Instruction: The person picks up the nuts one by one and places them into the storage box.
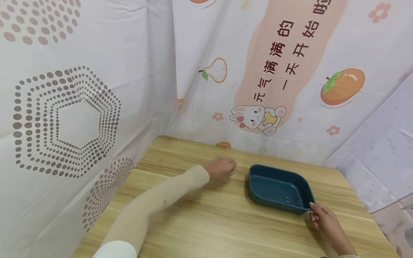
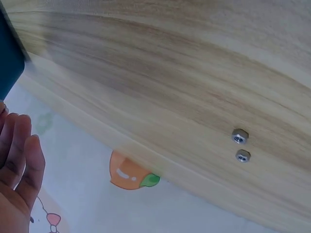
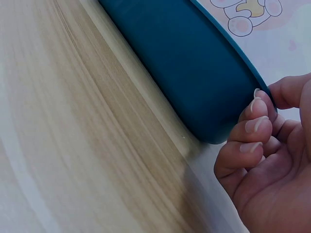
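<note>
A dark teal basin [image 1: 274,206] with rounded corners sits on the wooden table. Several small metal nuts [image 1: 287,201] lie inside it near its right end. My right hand [image 1: 329,224] pinches the basin's rim at the near right corner, thumb on top and fingers bent below. To the left of the basin is my left hand [image 1: 221,167], held over the table with its fingers bent inward. Its fingertips lie at the edge of the left wrist view, so I cannot tell whether they hold anything. Two metal nuts [image 2: 240,136] rest close together on the tabletop in that view.
The wooden table [image 1: 206,229] ends at a white printed curtain [image 1: 200,118] at the back. Another curtain [image 1: 135,89] with dotted hexagons hangs along the left side, and a pale cloth [image 1: 384,154] hangs on the right.
</note>
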Action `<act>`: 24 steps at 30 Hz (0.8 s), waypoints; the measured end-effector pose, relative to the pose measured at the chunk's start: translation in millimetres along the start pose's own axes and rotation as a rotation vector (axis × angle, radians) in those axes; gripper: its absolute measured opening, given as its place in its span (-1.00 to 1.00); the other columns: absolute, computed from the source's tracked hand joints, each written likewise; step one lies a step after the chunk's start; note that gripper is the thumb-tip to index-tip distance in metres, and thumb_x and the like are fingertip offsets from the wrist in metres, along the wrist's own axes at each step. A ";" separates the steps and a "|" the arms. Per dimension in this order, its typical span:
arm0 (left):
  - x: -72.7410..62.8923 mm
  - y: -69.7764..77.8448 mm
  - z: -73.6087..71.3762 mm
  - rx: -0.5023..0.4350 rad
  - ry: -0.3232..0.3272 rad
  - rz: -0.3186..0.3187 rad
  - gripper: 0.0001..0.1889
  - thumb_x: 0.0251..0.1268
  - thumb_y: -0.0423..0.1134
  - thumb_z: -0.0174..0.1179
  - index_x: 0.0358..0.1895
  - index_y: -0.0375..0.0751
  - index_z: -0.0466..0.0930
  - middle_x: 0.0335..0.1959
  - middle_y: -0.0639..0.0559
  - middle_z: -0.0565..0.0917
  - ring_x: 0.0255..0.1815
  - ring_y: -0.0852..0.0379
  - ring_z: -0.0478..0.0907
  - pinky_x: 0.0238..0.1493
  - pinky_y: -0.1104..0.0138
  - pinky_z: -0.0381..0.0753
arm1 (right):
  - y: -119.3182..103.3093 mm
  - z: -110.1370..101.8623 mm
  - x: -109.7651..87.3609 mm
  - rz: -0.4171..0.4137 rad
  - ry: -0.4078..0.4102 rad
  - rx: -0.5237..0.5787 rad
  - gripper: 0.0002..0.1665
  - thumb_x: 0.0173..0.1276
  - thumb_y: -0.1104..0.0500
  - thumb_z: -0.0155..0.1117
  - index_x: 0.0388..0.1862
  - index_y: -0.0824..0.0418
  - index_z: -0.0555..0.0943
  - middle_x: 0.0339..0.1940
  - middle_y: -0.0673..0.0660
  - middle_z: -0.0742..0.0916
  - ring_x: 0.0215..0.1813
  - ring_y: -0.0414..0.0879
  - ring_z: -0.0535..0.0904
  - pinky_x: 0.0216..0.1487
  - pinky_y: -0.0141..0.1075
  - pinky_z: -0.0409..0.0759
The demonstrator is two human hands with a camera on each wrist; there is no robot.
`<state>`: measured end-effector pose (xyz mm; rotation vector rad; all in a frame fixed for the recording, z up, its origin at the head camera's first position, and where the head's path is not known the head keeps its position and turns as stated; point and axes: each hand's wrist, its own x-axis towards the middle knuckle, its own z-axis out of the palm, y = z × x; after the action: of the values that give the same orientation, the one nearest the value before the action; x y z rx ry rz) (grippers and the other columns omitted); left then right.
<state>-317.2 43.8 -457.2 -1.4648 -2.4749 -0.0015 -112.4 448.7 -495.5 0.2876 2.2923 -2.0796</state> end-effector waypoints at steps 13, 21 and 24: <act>8.5 7.8 2.9 0.008 0.048 0.031 -0.82 0.59 -0.21 0.03 -0.22 -0.06 0.60 -0.37 0.16 0.54 -0.46 0.30 0.38 -0.51 0.50 0.36 | -0.7 -0.3 -2.5 0.001 0.018 -0.001 -0.57 0.69 -0.02 0.00 -0.34 0.22 0.51 -0.53 -0.03 0.54 -0.55 -0.26 0.37 -0.52 -0.38 0.37; 15.6 13.5 3.0 -0.022 0.050 0.039 -0.83 0.60 -0.19 0.03 -0.23 -0.02 0.57 -0.37 0.20 0.49 -0.41 0.32 0.37 -0.47 0.51 0.36 | -2.2 0.6 -2.4 0.009 0.030 -0.024 -0.55 0.70 -0.04 -0.01 -0.35 0.23 0.50 -0.54 -0.02 0.52 -0.56 -0.25 0.35 -0.53 -0.35 0.34; 20.0 16.4 -1.4 -0.044 0.025 0.036 -0.83 0.61 -0.19 0.02 -0.22 -0.03 0.57 -0.36 0.20 0.49 -0.41 0.32 0.39 -0.45 0.51 0.38 | -2.6 0.2 -2.6 0.012 0.028 -0.023 -0.55 0.70 -0.03 -0.01 -0.36 0.22 0.50 -0.53 -0.02 0.52 -0.55 -0.24 0.36 -0.53 -0.35 0.36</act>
<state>-311.9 68.9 -453.5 -1.5179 -2.4435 -0.0676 -110.3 447.9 -492.5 0.3311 2.3222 -2.0555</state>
